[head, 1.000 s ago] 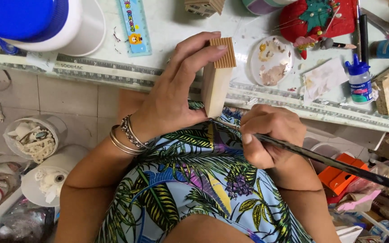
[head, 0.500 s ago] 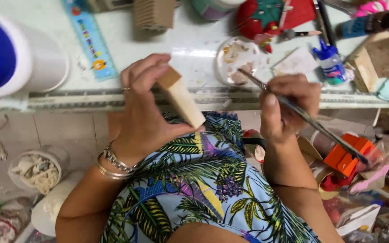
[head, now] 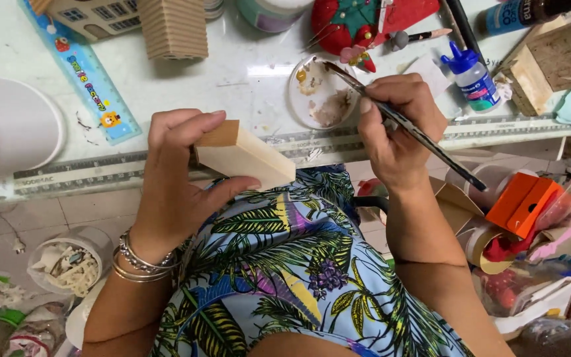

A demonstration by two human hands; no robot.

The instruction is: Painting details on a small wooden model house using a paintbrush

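From my remote seat I see a crowded pale worktable (head: 246,73) over a tiled floor, where my left hand (head: 173,178) clasps a wooden block (head: 242,155) at frame center and my right hand (head: 398,132) pinches a paintbrush (head: 404,125) whose tip, dipping into the paint dish (head: 322,92) at upper center, could drip onto the block or my 1 patterned dress (head: 285,264).

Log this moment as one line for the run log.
left hand: holds wooden block | right hand: holds paintbrush, tip at paint dish | table: ruler, glue bottle
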